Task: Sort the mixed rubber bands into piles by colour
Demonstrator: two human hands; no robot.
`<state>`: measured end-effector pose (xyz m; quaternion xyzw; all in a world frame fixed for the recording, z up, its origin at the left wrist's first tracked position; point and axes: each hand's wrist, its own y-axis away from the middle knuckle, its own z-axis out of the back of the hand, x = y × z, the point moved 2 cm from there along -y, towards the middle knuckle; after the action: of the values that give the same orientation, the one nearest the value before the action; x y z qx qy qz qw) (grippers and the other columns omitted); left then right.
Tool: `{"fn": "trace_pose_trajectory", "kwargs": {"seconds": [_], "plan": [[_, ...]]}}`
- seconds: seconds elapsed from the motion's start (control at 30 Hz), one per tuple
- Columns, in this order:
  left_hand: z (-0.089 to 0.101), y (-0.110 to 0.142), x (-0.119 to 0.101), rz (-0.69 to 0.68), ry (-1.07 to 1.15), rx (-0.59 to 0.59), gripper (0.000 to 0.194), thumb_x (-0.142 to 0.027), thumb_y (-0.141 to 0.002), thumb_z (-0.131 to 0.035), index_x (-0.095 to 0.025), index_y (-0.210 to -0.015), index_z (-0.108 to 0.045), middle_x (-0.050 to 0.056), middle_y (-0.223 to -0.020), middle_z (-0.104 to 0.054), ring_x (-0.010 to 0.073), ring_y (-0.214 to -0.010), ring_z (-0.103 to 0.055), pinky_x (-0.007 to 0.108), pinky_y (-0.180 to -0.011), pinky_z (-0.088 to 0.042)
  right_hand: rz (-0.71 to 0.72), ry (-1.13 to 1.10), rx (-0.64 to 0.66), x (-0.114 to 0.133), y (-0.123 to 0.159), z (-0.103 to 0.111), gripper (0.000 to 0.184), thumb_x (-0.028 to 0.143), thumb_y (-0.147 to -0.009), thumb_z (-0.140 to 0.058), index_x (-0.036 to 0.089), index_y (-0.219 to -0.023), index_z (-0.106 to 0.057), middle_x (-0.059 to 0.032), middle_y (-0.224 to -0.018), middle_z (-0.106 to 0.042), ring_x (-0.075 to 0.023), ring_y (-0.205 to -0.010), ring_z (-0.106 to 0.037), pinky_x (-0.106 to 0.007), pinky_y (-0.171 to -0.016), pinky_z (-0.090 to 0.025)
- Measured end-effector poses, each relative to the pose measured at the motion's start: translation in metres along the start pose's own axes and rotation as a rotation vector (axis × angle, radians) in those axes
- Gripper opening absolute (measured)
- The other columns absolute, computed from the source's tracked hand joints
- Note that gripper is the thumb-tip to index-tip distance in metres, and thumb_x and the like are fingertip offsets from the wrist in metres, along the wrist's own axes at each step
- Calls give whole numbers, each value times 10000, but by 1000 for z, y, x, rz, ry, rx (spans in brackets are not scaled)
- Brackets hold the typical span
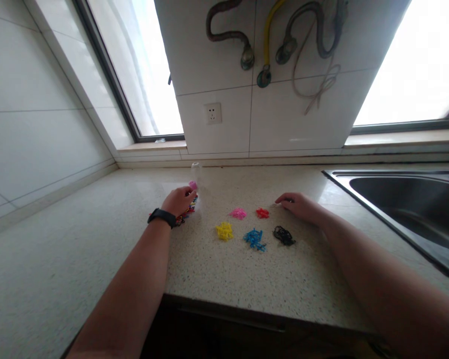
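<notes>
On the speckled countertop lie small sorted heaps of rubber bands: pink, red, yellow, blue and black. My left hand, with a black band on the wrist, rests over a mixed pile of coloured bands, fingers closed on a pink piece. A clear plastic bottle stands just behind it. My right hand lies on the counter to the right of the red heap, fingers curled down at something dark I cannot make out.
A steel sink is sunk in the counter at the right. Behind are a tiled wall with a socket, hoses hanging from it, and windows on both sides. The counter's front edge runs below my forearms.
</notes>
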<state>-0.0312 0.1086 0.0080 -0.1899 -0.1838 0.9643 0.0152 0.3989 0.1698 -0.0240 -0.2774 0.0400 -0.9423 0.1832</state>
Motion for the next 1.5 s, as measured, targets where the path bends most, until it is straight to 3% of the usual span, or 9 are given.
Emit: {"fn": "trace_pose_trajectory", "kwargs": {"seconds": [0.37,0.63,0.97,1.33,1.5], "plan": [[-4,-3,17,43,-192,57,274,-345,-863,-568,-214,-982,-777,92,-923,-763,225,-845,-689,287,-804,-484,29,-12,44,-2,-2,-2,251,323,-861,-558,243,-974,-766,-53,-922,-760,-223,-826,-678,-321,-755,-504],[-7,-3,16,53,-188,114,275,-366,-847,-595,-212,-976,-783,93,-879,-761,223,-815,-693,284,-777,-488,46,6,74,1,-2,-4,266,329,-891,-528,240,-1004,-752,-59,-974,-755,-230,-882,-677,-337,-805,-497],[-2,-2,14,69,-147,76,289,-391,-874,-567,-215,-975,-773,91,-885,-759,209,-808,-682,283,-748,-467,48,-4,70,1,-2,-3,256,324,-877,-556,237,-1012,-755,-63,-941,-755,-233,-850,-678,-339,-787,-505],[4,-1,-1,52,-1,5,313,-427,-876,-567,-194,-925,-769,74,-812,-741,189,-740,-653,275,-661,-416,27,23,78,8,1,-2,258,286,-875,-550,221,-1026,-748,-64,-913,-754,-213,-814,-674,-305,-735,-497],[10,3,-21,-61,44,-40,282,-399,-891,-557,-188,-915,-744,37,-751,-689,153,-673,-592,271,-632,-392,30,53,69,17,5,0,245,255,-875,-542,218,-1007,-745,-62,-930,-752,-203,-821,-667,-290,-726,-483]]}}
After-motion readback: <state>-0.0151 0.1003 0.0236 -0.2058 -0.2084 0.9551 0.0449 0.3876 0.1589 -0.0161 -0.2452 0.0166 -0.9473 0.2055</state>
